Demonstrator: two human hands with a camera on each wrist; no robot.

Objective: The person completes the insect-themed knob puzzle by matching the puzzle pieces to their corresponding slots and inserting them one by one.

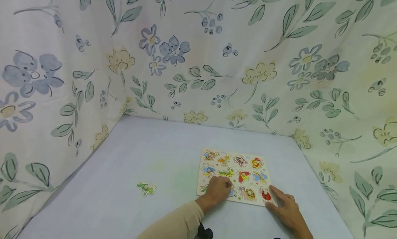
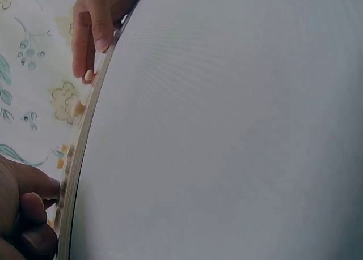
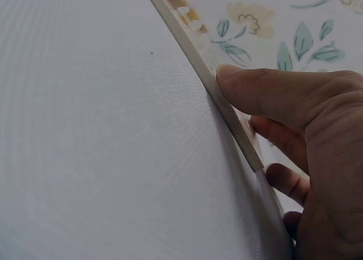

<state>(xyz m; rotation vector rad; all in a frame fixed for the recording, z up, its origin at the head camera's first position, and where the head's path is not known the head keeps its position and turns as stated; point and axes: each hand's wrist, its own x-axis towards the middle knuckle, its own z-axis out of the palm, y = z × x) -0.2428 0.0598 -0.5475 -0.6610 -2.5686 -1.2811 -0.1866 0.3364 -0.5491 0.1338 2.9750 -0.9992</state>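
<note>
A wooden peg puzzle board (image 1: 235,183) with colourful insect pieces lies on the white table. My left hand (image 1: 216,190) bends over the board's lower-left part, its fingers curled at a bluish puzzle piece (image 1: 232,192) in the front row. In the left wrist view its fingertips (image 2: 51,189) meet the board near the front edge; the knob there is hidden. The right hand (image 1: 286,209) holds the board's front right corner, its thumb (image 3: 229,79) on the front edge and fingers along the side. A loose green grasshopper-like piece (image 1: 146,188) lies left of the board.
Floral curtains (image 1: 198,59) stand around the table (image 1: 118,156) at the back and both sides. Ladybug (image 1: 265,195) and snail (image 1: 248,193) pieces sit in the board near the right hand. A dark object (image 1: 204,232) shows beside the left sleeve.
</note>
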